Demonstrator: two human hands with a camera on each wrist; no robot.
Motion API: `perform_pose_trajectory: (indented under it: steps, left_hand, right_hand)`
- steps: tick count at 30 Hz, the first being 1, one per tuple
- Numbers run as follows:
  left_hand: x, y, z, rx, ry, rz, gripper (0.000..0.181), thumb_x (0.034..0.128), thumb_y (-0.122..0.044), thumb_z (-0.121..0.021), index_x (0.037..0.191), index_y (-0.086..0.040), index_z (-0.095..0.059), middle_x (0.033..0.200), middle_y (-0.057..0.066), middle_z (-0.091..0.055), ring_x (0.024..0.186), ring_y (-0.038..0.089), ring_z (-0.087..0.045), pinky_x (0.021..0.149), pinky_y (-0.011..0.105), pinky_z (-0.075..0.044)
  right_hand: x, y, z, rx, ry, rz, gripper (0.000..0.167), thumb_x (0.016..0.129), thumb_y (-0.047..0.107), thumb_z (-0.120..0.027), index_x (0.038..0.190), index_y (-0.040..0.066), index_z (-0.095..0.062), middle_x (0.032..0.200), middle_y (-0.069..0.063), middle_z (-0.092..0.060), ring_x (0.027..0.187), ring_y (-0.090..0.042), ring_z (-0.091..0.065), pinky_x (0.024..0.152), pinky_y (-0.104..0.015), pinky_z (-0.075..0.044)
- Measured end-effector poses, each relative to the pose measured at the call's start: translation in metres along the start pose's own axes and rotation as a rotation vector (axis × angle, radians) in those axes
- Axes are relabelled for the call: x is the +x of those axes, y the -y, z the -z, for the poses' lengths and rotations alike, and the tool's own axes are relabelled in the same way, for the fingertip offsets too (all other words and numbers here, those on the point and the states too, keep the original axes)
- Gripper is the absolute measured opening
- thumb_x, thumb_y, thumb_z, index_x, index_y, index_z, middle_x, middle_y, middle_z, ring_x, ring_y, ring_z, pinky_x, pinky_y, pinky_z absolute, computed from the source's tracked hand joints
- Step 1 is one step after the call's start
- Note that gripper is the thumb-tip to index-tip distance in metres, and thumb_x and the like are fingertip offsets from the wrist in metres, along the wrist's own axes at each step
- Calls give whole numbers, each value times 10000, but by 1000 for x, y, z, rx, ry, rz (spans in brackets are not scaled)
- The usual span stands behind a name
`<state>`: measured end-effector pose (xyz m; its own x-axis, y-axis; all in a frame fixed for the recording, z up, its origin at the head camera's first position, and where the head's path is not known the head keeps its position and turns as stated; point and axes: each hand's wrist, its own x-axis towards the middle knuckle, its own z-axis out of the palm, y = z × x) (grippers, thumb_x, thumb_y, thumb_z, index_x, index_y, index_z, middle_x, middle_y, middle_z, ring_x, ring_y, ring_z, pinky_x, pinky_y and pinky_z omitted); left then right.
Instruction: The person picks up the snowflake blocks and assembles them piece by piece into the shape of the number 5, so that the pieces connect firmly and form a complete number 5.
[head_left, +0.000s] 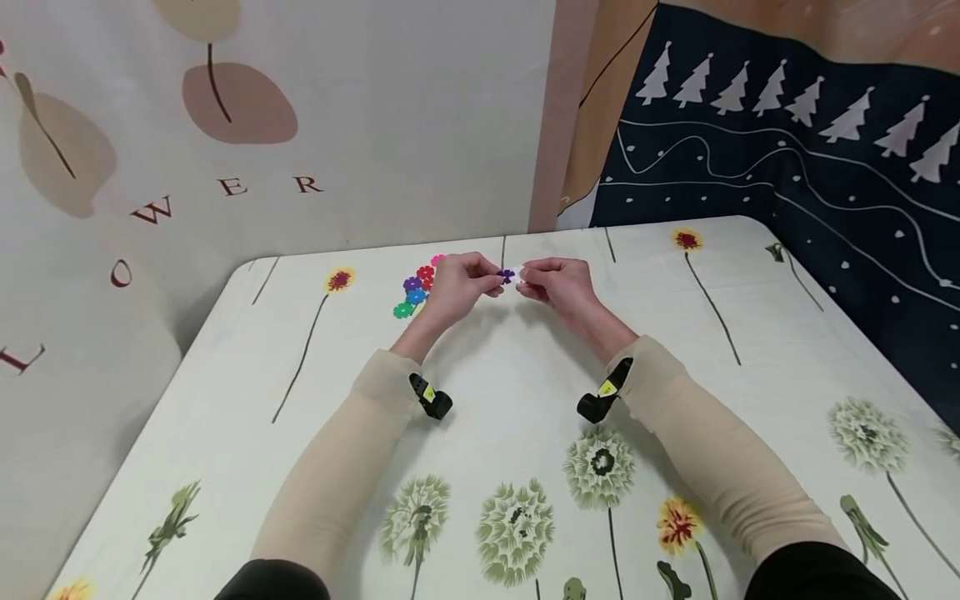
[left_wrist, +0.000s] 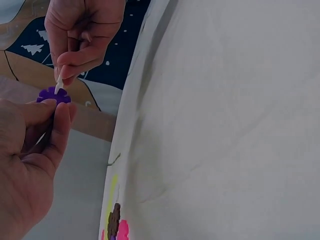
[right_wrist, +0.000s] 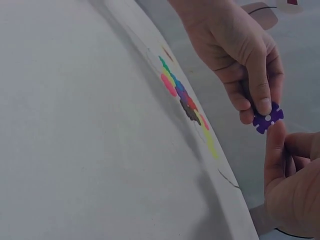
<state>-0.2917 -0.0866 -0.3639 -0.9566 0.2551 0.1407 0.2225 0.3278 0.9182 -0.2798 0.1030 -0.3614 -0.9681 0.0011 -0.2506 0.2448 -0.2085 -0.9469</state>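
Note:
Above the far part of the table, my left hand (head_left: 456, 292) pinches a purple notched disc (right_wrist: 260, 124) between thumb and fingers. Facing it from the right, my right hand (head_left: 564, 289) holds a small white notched disc (left_wrist: 59, 85) by its edge. In the left wrist view the white disc is edge-on and meets the rim of the purple one at a notch; how deep it sits I cannot tell. My fingertips cover much of both discs. Behind and left of my left hand lies a group of colourful notched discs (head_left: 415, 296), partly hidden by that hand.
A white flower-printed cloth (head_left: 517, 400) covers the table. A pale printed curtain (head_left: 420, 125) hangs behind the far edge, and a dark blue cloth with white trees (head_left: 697, 158) is at the right. Each wrist wears a small black camera (head_left: 432, 400).

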Motion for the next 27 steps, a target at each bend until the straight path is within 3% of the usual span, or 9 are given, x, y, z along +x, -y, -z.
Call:
perform_pose_trajectory:
  steps: [5,16,22,27]
  left_hand:
    - [-2,-1,2,-9,5,-6,87,951,-1,-714,1029,33,-734,953,153,-737,812,246,-734,829,307,-603]
    - [-3,-1,4,-70,10,54,145,968,-38,-705,1105,-2,-739,1036,138,-725,868,241,-738,864,295,-591]
    - [-4,-2,3,-101,21,59,148,963,-34,-709,1107,-7,-735,1033,142,-730,866,250,-740,839,298,-599]
    - [-5,-1,1,-111,36,57,153,965,-45,-711,1111,-2,-724,1028,149,-731,871,252,-740,843,305,-599]
  right_hand:
    - [0,0,0,-6,10,-2,313,974,6,-685,1275,-77,-668,1096,-163,-682,766,-130,-717,786,-245,-598]
    - [1,-5,3,-191,39,153,352,983,87,-703,1318,-15,-664,1225,-155,-645,1055,-224,-694,946,-302,-557]
    - [0,-6,8,-345,65,275,356,981,158,-724,1311,30,-687,1226,-114,-687,1068,-212,-673,977,-306,-540]
    - [-1,-7,8,-370,87,318,319,965,168,-745,1254,35,-724,1213,-99,-692,1045,-194,-649,933,-292,-546]
